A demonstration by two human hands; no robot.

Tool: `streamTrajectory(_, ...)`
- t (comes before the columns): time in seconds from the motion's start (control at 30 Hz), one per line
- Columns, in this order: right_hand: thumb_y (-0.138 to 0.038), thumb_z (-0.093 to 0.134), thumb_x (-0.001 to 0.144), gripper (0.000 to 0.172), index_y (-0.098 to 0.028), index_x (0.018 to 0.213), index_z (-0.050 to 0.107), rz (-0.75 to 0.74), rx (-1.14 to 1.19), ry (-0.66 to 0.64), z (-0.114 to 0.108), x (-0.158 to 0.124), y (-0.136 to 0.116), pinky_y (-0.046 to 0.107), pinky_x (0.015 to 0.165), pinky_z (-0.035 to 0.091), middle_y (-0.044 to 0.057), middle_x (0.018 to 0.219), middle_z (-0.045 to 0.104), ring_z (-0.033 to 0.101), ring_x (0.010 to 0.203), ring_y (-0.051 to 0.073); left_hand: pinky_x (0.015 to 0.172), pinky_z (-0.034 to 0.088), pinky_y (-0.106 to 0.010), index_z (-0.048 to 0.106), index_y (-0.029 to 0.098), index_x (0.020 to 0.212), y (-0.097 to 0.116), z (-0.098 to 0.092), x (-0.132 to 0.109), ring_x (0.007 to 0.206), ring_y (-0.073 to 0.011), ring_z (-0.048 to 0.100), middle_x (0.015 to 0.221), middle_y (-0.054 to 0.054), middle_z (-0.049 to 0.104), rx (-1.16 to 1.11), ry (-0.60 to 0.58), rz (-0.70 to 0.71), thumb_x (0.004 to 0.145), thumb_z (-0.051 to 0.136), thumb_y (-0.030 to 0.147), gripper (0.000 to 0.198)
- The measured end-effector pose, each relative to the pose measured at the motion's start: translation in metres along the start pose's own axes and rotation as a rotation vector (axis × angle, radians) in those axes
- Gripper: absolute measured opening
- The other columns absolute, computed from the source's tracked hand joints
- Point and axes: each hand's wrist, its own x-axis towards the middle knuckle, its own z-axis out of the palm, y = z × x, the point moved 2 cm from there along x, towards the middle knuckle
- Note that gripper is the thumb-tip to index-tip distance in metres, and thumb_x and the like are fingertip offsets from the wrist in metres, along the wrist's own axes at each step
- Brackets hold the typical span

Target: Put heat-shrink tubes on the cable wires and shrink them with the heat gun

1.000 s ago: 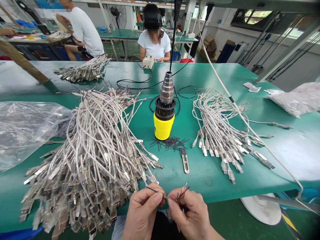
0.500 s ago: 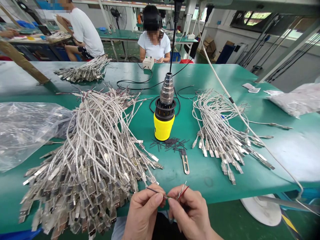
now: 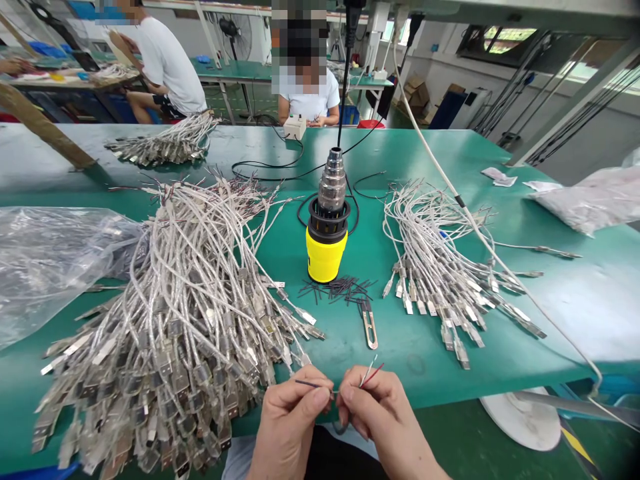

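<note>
My left hand (image 3: 287, 427) pinches a thin dark wire (image 3: 313, 384) between thumb and fingers, its tip pointing toward my right hand. My right hand (image 3: 383, 420) grips a cable end with fine red and pale wires (image 3: 373, 375) sticking up from my fingers. The two hands almost meet above the table's front edge. Whether the dark wire joins the cable is hidden by my fingers. A large heap of braided USB cables (image 3: 170, 333) lies just left of my left hand, its plugs facing me.
A yellow-based heat tool (image 3: 327, 257) stands mid-table, with short black sleeves (image 3: 337, 290) and small snips (image 3: 369, 325) before it. Another cable bundle (image 3: 440, 273) lies right. Plastic bags (image 3: 55, 267) sit at both sides. Two co-workers (image 3: 303, 100) sit beyond the green table.
My hands have drawn slightly apart, and the red and pale wires now stand more upright. The view has shifted slightly, while the objects on the table stay in place.
</note>
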Motion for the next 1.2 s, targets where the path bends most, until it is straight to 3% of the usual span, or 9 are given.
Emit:
streamTrajectory(0.33,-0.034,0.061,0.075,0.029,-0.015,0.054,0.055,0.09,0.166,-0.006,0.003,0.004,0.004,0.022,0.039,0.011,-0.005,0.046,0.048,0.021,0.037,0.004,0.061,0.044,-0.027,0.077,0.022,0.07,-0.002,-0.005,0.004,0.066,-0.016,0.054,0.065,-0.003,0.061,0.053,-0.087,0.071,0.068,0.075,0.021,0.004)
streamTrajectory(0.7,-0.025,0.057,0.07,0.021,-0.015,0.051,0.054,0.103,0.093,0.024,0.002,0.006,0.004,0.023,0.04,0.012,-0.005,0.044,0.048,0.021,0.039,0.004,0.06,0.044,-0.025,0.077,0.023,0.074,-0.008,-0.012,0.006,0.066,-0.0143,0.055,0.068,-0.002,0.062,0.088,-0.151,0.104,0.071,0.073,0.022,0.005)
streamTrajectory(1.0,-0.02,0.052,0.067,0.022,-0.017,0.046,0.051,0.008,-0.051,0.064,0.006,0.003,-0.003,0.024,0.049,0.028,-0.003,0.047,0.047,0.037,0.049,0.01,0.061,0.039,-0.027,0.073,0.019,0.063,-0.002,-0.014,0.004,0.063,-0.0151,0.05,0.061,-0.001,0.057,0.208,-0.109,0.073,0.072,0.071,0.027,0.012)
streamTrajectory(1.2,-0.017,0.05,0.067,0.02,-0.017,0.047,0.049,-0.058,-0.112,0.056,0.006,0.002,-0.002,0.023,0.05,0.031,-0.003,0.048,0.045,0.04,0.051,0.011,0.061,0.037,-0.027,0.072,0.018,0.061,0.001,-0.008,0.001,0.062,-0.0145,0.048,0.06,-0.001,0.055,0.205,-0.092,0.031,0.073,0.069,0.024,0.013)
